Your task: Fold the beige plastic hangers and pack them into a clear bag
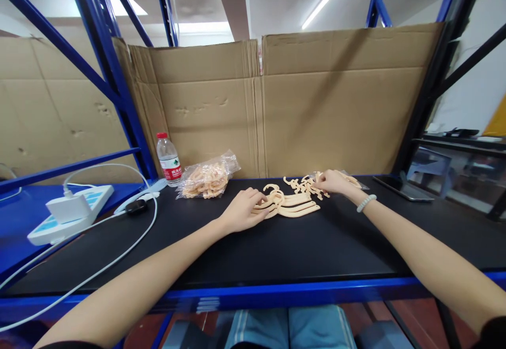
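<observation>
Left hand: my left hand [245, 209] is resting palm down, fingers loosely bent and thumb standing a little apart; it is touching the left end of the arranged pieces, and I cannot tell whether it is gripping one.
Right hand: my right hand [331, 182] is reaching nearer the far edge, fingers bending down and drawn together at the loose pieces; I cannot tell whether a piece is between the fingertips.
Wrist: a pale beaded bracelet [366, 203] is circling my right wrist.
Arranged pieces: the curved, pale arranged pieces [298, 207] are lying between my hands around the middle of the black tabletop [253, 257], several long strips fanning toward the right edge from a rounded part.
Loose pieces: smaller loose pieces [304, 186] are lying in a jumble just behind the strips, near the far edge, beside my right fingers.
Right-hand bag: a clear plastic bag [360, 182] is showing partly behind my right hand.
Left-hand bag: a filled bag [206, 178] of similar pieces is sitting by the far edge, left of my left hand.
Bottle: a red-capped bottle [169, 160] is standing upright beside that bag, toward the far left corner.
Dark device: a flat dark device [403, 187] is lying toward the far right corner.
Power: a power strip [97, 201] bearing a white charger [68, 208] is sitting at the left edge, and a white cable [148, 229] is looping over the tabletop.
Backing: cardboard [340, 106] is standing along the far edge.
</observation>
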`<state>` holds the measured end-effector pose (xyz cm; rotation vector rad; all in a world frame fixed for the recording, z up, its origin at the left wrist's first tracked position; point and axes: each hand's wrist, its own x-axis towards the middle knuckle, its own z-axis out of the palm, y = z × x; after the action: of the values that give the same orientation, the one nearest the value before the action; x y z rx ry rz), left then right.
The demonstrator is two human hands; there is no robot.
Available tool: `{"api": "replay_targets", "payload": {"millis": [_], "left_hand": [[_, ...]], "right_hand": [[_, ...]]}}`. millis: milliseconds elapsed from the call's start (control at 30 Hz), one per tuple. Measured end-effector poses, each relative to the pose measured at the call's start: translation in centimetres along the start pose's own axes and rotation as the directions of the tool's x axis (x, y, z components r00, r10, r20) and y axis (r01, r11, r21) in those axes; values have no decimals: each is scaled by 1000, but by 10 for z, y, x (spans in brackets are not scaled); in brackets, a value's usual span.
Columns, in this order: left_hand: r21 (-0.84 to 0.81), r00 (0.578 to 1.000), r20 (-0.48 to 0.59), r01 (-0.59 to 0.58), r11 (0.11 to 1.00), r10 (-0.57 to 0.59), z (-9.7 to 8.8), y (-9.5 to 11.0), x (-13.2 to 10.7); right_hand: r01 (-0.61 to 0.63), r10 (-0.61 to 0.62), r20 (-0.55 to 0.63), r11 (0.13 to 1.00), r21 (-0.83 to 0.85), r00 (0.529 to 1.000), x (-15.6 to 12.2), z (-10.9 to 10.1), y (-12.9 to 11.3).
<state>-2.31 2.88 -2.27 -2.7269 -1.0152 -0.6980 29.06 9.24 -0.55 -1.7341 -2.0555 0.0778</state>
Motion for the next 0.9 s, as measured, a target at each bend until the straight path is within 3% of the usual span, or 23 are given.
{"api": "replay_targets", "payload": {"millis": [100, 267, 433, 633, 733, 900], "left_hand": [[-3, 1000, 21, 7, 1000, -7, 0, -2, 0], [4, 996, 81, 29, 1000, -29, 4, 1, 0], [-27, 997, 83, 12, 1000, -10, 10, 2, -2], [-122, 997, 68, 44, 992, -36, 17, 4, -1], [-150, 996, 17, 93, 984, -92, 18, 3, -1], [-154, 987, -102, 109, 982, -126, 14, 2, -3]], "right_hand": [[-48, 42, 175, 998, 29, 984, -6, 9, 6], [-268, 266, 239, 963, -23, 934, -5, 16, 2], [-355, 326, 315, 934, 36, 891, -2, 18, 2], [-486, 379, 436, 858, 164, 816, -1, 4, 8], [-520, 387, 443, 822, 232, 809, -1, -3, 14], [-513, 411, 335, 795, 323, 848, -9, -14, 21]]}}
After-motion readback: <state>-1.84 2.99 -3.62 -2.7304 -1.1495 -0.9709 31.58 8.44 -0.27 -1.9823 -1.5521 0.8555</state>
